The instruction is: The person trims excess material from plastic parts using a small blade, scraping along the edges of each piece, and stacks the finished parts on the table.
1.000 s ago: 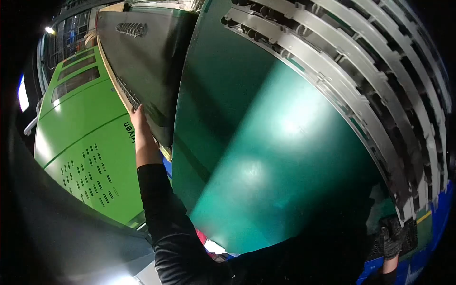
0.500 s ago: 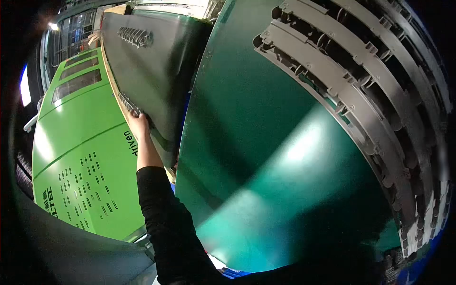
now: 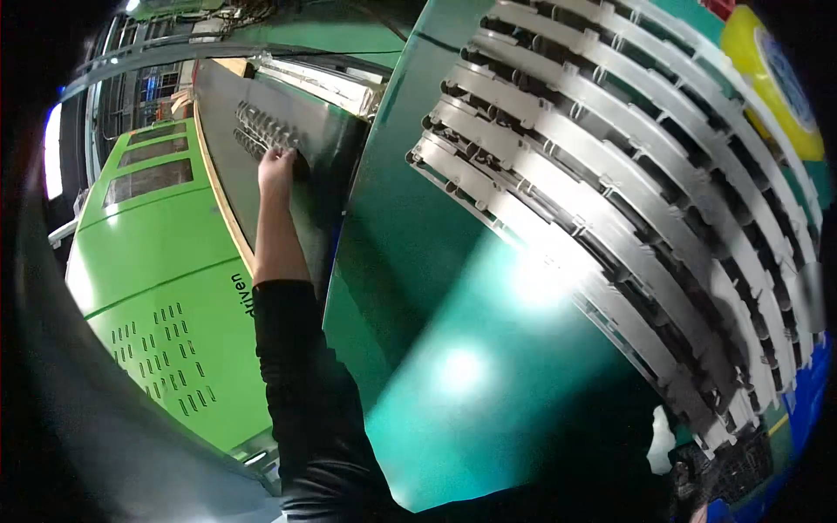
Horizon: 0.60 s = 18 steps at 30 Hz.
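My left hand (image 3: 275, 167) reaches out over a dark grey panel (image 3: 222, 105) in the upper left. Its fingers are closed on the near end of a slim metallic strip with a row of loops (image 3: 253, 144). A similar looped strip (image 3: 257, 118) lies right beside it on the panel. A small patch of skin (image 3: 699, 512) shows at the bottom right edge, perhaps my right hand; its fingers cannot be made out. Close to it is a dark, rough-looking object (image 3: 732, 466).
Long pale slatted strips (image 3: 558, 157) lie in rows over a green surface (image 3: 410, 261) on the right. A bright green machine cover (image 3: 166, 244) with slots and windows stands left. A yellow round object (image 3: 767, 78) is at the upper right, a white scrap (image 3: 660, 440) lower right.
My left hand has moved from the panel's left edge farther over it, bringing a looped strip beside the other one. The view has shifted, showing more of the pale strips.
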Motion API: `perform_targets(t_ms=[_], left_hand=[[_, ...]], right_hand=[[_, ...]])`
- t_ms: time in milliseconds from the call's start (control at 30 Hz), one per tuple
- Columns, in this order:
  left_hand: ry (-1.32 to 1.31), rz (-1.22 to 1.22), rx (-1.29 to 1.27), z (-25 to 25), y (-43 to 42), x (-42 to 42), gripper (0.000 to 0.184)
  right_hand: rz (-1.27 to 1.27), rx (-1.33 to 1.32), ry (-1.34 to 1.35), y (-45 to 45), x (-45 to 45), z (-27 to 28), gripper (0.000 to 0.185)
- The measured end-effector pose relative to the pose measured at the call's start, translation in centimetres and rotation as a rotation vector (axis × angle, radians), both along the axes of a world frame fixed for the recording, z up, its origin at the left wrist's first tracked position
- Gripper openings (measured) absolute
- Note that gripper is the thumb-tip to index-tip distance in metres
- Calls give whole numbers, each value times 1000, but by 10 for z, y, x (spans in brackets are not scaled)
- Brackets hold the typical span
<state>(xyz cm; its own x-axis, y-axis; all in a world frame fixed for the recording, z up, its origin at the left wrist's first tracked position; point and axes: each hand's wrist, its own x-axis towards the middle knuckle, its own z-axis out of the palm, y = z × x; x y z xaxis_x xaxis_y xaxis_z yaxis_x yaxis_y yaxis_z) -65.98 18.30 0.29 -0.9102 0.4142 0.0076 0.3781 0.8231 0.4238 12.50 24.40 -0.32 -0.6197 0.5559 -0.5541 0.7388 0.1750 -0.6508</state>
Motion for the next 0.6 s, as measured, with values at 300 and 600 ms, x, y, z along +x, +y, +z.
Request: perform_targets(t_ms=[300,600], left_hand=[[-356,-208,-360,48,-146,337,27],[-664,-376,-193,70,-221,602,31]], right_hand=[[-150,-157,415,6,-2,-8,11],[186,-13,261,2,-6,-8,29]])
